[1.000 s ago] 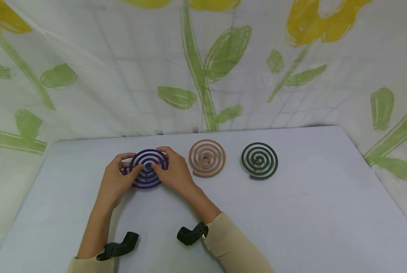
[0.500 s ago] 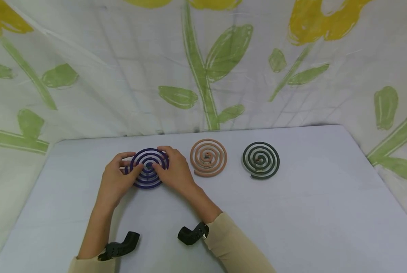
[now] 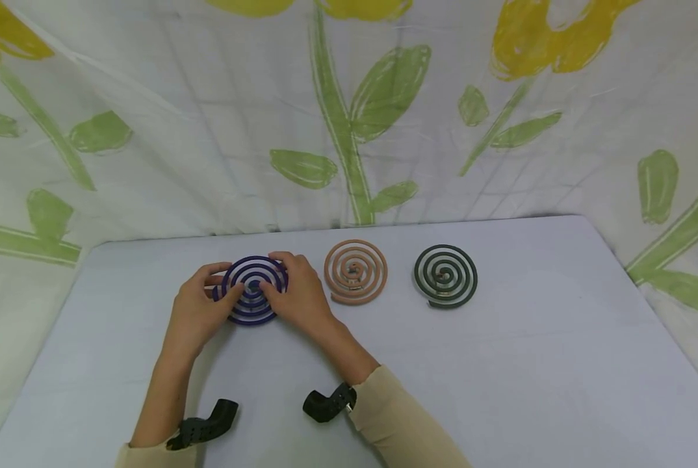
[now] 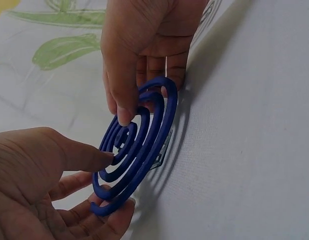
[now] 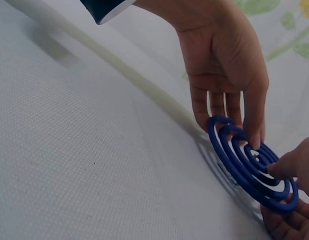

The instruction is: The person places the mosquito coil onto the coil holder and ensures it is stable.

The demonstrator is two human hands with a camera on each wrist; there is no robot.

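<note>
A blue mosquito coil point(image 3: 253, 286) is tilted just above the table at the left, held by both hands. My left hand point(image 3: 197, 309) pinches its left side, thumb on the spiral and fingers behind the rim. From the other side my right hand point(image 3: 299, 296) grips it, thumb near the centre and fingertips at the upper right rim. In the left wrist view, a small metal stand point(image 4: 160, 157) shows beneath the coil; whether they touch cannot be told. The right wrist view shows both thumbs close together on the coil point(image 5: 244, 165).
To the right, an orange-brown coil point(image 3: 356, 299) and a dark green coil point(image 3: 445, 303) lie on the white table point(image 3: 501, 377), bits of metal stand showing through them. Behind the table's far edge hangs a white curtain point(image 3: 220, 130) with painted flowers. Each wrist wears a black camera mount point(image 3: 205, 426).
Both hands stay on the blue coil in nearly the same place. Only a slight shift of the head view shows; the other coils have not moved.
</note>
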